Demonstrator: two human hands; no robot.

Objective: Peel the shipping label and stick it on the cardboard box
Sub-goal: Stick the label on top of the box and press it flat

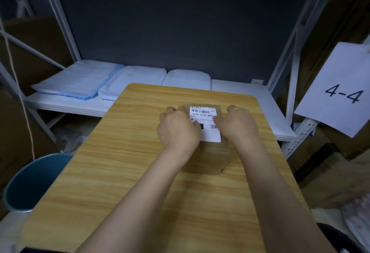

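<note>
A small brown cardboard box (212, 156) stands in the middle of the wooden table (124, 162). A white shipping label (206, 120) with a barcode and the print 070-070-A80 lies flat on the box's top. My left hand (178, 130) rests on the label's left part, fingers bent down over the box's left side. My right hand (238, 123) presses on the label's right edge, fingers curled over the box's right side. The hands hide part of the label and most of the box's top.
A white metal shelf (250, 100) behind the table carries folded white and blue cloth packs (80, 80). A blue bin (32, 182) stands on the floor at the left. A paper sign reading 4-4 (340, 90) hangs at the right, with cardboard boxes around.
</note>
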